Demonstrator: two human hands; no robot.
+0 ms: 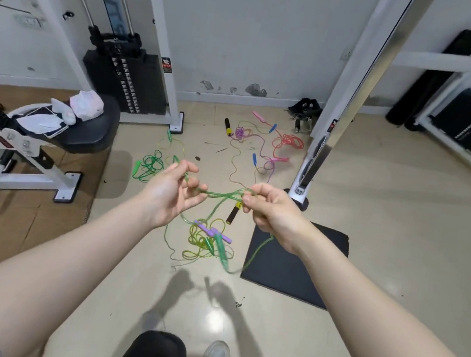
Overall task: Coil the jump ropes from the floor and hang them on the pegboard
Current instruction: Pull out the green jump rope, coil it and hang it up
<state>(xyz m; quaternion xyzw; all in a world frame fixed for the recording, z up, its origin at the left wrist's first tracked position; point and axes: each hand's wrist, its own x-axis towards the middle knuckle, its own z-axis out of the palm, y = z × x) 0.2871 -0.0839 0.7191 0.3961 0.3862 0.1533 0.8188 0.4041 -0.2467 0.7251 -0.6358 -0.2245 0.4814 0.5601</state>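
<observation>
A translucent green jump rope (220, 196) stretches between both hands at chest height. My left hand (175, 192) pinches it with curled fingers, and my right hand (269, 211) grips a bunched loop of it. Its green handles (221, 248) dangle below, one strand trailing down from my right hand. Under them on the floor lies a yellow-green rope with purple handles (210, 231). Another green rope (151, 165) lies further left. Pink, purple and red ropes (267, 144) are tangled near the far wall. No pegboard is in view.
A white cable-machine frame (336, 108) stands at right, a weight stack (126, 80) and a bench with bags (82, 123) at left. A black mat (291, 267) lies on the floor at right. Black-and-yellow handles (233, 213) lie on the tiles. My legs are at the bottom.
</observation>
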